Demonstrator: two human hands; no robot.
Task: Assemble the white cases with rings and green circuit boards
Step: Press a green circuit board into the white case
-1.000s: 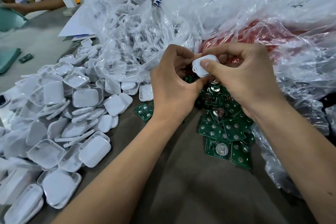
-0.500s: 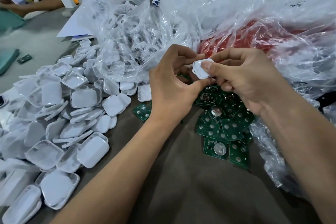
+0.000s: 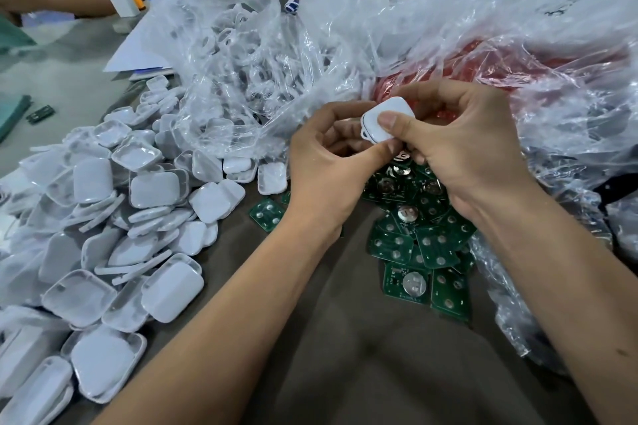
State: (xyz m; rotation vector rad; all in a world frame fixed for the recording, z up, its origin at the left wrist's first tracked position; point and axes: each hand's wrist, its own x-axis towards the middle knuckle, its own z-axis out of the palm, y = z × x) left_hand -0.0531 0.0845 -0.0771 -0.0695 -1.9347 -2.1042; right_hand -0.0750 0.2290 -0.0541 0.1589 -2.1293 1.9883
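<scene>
You are working at a gray-brown table (image 3: 345,355) crowded with parts. Crinkled clear plastic bags (image 3: 448,28) are filling the view from twelve to three o'clock, one showing red through it, another at eleven o'clock holding white rings (image 3: 234,45). Loose white case halves (image 3: 114,217) are lying heaped from eight to ten o'clock. Green circuit boards (image 3: 421,245) are lying piled just below your hands, around five o'clock of them.

Your right hand (image 3: 473,155) is gripping a white case (image 3: 386,121) above the boards, thumb pressing on its face and fingers curling behind it. Your left hand (image 3: 328,176) is closing on the same case from nine o'clock, its thumb tip touching the lower edge, fingers curled beneath. A dark seam is showing along the case's left edge.

At eleven o'clock, far off, another person's arm (image 3: 58,3) is resting beside a white charger (image 3: 124,3).
</scene>
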